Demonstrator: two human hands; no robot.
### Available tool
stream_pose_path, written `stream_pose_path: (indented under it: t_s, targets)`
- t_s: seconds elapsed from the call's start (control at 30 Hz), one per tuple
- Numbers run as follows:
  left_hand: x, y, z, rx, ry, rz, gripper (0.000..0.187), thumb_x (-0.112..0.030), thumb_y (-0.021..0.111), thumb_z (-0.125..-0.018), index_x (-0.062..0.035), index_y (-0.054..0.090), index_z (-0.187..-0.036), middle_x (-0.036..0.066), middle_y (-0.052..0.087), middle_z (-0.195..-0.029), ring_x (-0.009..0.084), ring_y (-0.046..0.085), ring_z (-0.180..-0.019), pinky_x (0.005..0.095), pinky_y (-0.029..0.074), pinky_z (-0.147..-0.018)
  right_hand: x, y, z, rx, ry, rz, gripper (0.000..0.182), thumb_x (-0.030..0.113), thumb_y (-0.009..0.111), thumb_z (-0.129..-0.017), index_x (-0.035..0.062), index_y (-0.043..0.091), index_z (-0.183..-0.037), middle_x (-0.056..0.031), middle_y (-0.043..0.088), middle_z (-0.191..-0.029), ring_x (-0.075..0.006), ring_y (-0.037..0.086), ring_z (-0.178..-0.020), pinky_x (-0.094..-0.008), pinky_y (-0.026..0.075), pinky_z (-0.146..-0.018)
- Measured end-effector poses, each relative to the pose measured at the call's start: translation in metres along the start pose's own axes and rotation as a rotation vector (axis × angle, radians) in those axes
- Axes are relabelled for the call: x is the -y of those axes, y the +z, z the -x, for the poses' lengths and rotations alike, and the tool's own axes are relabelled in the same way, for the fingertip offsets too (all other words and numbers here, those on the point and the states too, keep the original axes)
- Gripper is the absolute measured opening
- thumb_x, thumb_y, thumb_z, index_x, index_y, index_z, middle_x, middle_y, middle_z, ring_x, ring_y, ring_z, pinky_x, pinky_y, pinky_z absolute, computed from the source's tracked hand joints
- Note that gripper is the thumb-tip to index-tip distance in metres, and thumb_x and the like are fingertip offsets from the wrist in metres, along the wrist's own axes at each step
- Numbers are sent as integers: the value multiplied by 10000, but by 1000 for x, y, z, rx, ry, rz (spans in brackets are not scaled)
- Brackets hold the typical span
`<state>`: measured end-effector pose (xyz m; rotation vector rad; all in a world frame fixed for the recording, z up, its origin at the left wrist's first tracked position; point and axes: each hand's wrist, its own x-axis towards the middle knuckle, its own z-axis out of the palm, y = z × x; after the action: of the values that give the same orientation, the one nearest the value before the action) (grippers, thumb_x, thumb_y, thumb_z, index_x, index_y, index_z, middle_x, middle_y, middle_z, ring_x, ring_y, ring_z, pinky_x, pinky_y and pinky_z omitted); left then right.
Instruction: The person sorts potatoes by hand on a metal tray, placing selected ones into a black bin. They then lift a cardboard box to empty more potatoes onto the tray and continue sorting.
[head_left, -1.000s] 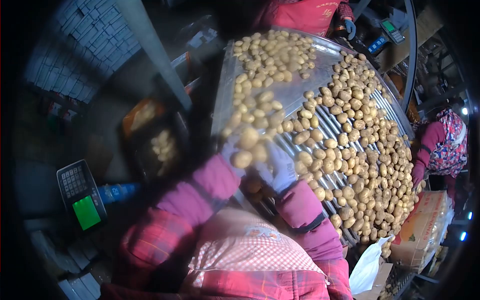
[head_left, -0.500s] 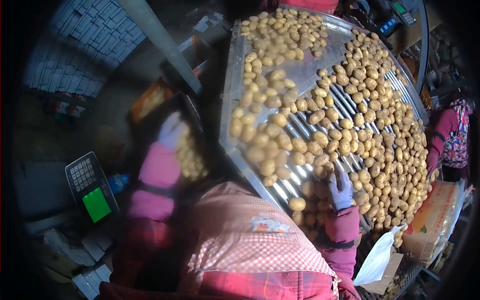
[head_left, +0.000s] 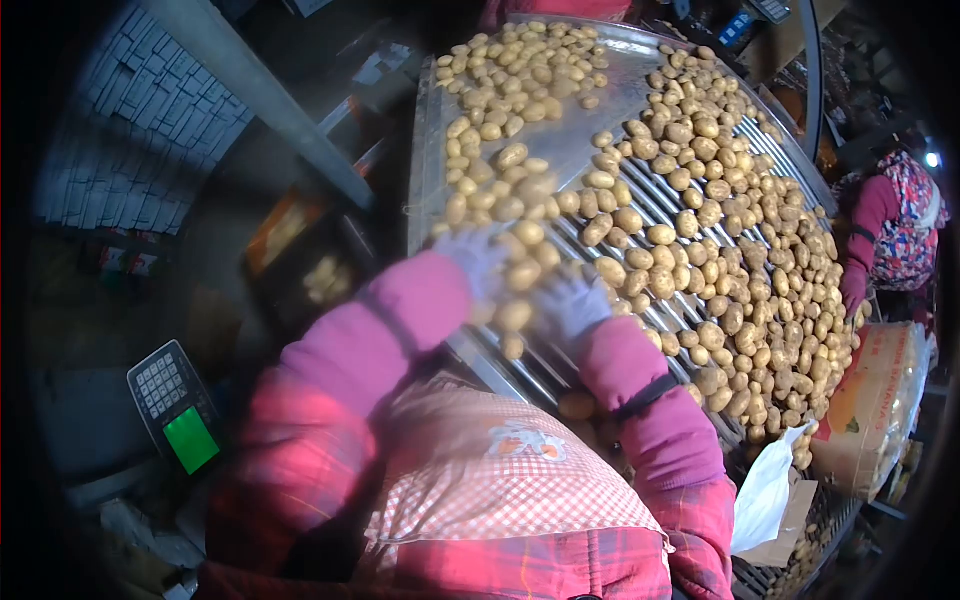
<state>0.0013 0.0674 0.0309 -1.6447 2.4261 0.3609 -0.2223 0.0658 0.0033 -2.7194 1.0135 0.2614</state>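
Many small yellow potatoes [head_left: 700,200] lie on a slanted metal roller table [head_left: 590,150]. Both my hands wear pale gloves and pink sleeves, and they meet at the table's near left edge. My left hand [head_left: 475,260] and my right hand [head_left: 572,302] are cupped around a blurred clump of potatoes [head_left: 520,290], one hand on each side. One potato [head_left: 513,347] hangs just below the hands, over the table's rim.
A dark crate [head_left: 320,280] holding potatoes stands left of the table, below a slanted metal post [head_left: 260,100]. A scale with a green display [head_left: 180,420] is at lower left. Another person [head_left: 890,230] works at the table's right side. A cardboard box [head_left: 870,410] and a white bag [head_left: 765,495] are at lower right.
My left hand came back from the crate on the left to the table edge. My right hand moved left to meet it, and potatoes now sit between both hands.
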Motion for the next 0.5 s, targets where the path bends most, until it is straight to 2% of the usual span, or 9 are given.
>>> stream_pose_path:
  t_s: [0.07,0.13,0.17,0.23,0.3,0.37,0.4,0.47,0.5]
  targets:
    - [17,8,-13,-88,96,-6,538,-380,525,-815,-168,406,-1295,121,431,-1250,314,419,-1162,472,344,-926,-24,-6,2,-99,182,-10,453,450,527,-802,232,495,-1197,-48,365,-1366,-331,302,-1271,-537,231,-1006]
    - [28,27,-20,-321,243,26,457,-339,530,-813,-120,483,-1211,152,505,-1136,307,495,-1061,404,406,-871,-44,-12,25,-197,237,8,488,339,585,-787,282,457,-1254,-106,411,-1294,-338,380,-1200,-515,257,-1002]
    - [30,26,-13,-315,241,29,457,-339,530,-813,-120,483,-1211,152,505,-1136,307,495,-1061,404,406,-871,-63,-10,34,-226,283,-289,533,342,596,-781,265,436,-1283,-140,421,-1286,-345,398,-1183,-488,284,-995]
    - [33,7,8,-314,190,336,403,-335,529,-810,-108,538,-1143,160,546,-1064,304,535,-991,405,421,-845,-80,0,64,-312,331,2,541,343,595,-767,191,458,-1267,-155,459,-1250,-346,408,-1169,-475,316,-959]
    - [17,-7,35,-201,27,545,397,-362,546,-793,-85,568,-1077,140,581,-993,298,565,-923,410,425,-823,-63,0,81,-365,394,31,499,337,593,-757,184,493,-1221,-151,453,-1252,-352,410,-1164,-482,323,-943]
    - [6,2,50,-80,154,152,441,-405,563,-770,-72,558,-1059,115,603,-967,296,576,-895,411,436,-789,-17,-30,77,-317,243,-93,474,338,586,-759,178,505,-1197,-147,442,-1263,-358,403,-1171,-497,314,-951]
    - [1,5,50,-73,152,153,441,-405,563,-770,-72,558,-1059,115,603,-967,296,576,-895,411,436,-789,-16,-14,65,-221,81,-263,475,320,593,-755,193,496,-1202,-142,421,-1283,-361,397,-1172,-510,309,-954]
    - [-10,11,41,225,5,79,489,-445,559,-761,-63,544,-1065,120,612,-982,289,589,-891,408,446,-764,10,-2,56,-115,-25,-126,448,295,532,-778,260,476,-1221,-129,366,-1346,-334,337,-1246,-485,248,-1018]
    - [-11,18,34,228,0,77,489,-445,559,-761,-63,544,-1065,120,612,-982,289,589,-891,408,446,-764,13,7,51,-32,-55,-108,440,288,508,-787,289,470,-1226,-123,343,-1371,-323,311,-1275,-478,220,-1040]
